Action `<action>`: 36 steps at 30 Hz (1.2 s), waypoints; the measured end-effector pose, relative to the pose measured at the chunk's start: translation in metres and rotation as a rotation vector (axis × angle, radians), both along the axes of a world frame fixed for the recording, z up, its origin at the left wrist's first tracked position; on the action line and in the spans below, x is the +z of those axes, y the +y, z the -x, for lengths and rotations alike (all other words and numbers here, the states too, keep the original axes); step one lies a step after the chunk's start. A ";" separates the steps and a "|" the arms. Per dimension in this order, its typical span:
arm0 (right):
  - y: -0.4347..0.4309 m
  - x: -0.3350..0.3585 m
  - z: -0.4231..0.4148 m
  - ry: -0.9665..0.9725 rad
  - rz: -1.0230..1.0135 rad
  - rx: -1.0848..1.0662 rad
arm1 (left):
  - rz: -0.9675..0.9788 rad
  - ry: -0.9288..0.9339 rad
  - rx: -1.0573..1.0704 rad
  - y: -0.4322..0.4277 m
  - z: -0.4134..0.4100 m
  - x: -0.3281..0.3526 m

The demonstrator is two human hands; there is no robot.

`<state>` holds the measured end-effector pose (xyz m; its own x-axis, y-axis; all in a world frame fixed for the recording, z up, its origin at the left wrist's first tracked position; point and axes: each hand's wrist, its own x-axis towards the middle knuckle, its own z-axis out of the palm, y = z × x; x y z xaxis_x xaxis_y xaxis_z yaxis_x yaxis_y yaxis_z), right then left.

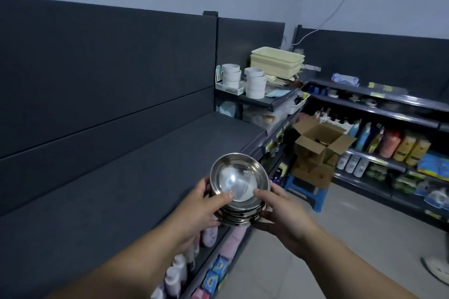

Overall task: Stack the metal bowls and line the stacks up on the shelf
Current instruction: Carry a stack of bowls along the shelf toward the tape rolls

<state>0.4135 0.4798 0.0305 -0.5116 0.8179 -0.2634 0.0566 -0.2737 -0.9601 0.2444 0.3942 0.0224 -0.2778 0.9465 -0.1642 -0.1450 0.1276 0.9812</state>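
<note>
**Item:** stack of shiny round metal bowls (239, 189), several nested together, the open face of the top one tilted toward the wearer.

**Location:** held in the air just over the front edge of the broad dark grey shelf (121, 189), not resting on it. No other stack shows on that shelf.

**Left grip** (201, 204): grasping the stack's left side, thumb hooked over the top rim, fingers under.

**Right grip** (284, 211): grasping the right side the same way, thumb on the rim, fingers beneath.

**Nearby:** open brown cardboard box (320, 143) on a blue plastic stool (306, 189) in the aisle; pale plastic bottles (177, 272) on the lower tier below the bowls.

**Stage (judged):** a finished stack is about to be set down.

**Hazards (judged):**
- The stack is tilted and the metal looks slick. If a thumb loosens, the upper bowls could slide off toward the wearer.
- The stack sits near the front lip. Set down there, it could tip to the floor or onto the bottles.
- If the nesting is uneven, the stack may rock when released.
</note>
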 end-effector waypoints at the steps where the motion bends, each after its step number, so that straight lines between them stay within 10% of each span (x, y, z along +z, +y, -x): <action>1: 0.020 0.003 -0.003 -0.001 -0.007 0.020 | -0.003 -0.013 0.007 0.017 -0.004 0.003; 36: 0.435 -0.020 0.214 -0.055 0.089 0.500 | -0.025 -0.025 0.487 0.356 0.146 -0.016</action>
<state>0.1999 0.9144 0.0110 -0.8180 0.4498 -0.3586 0.2513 -0.2813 -0.9261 0.0982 0.7498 0.0059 -0.6858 0.7109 -0.1557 -0.2058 0.0157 0.9785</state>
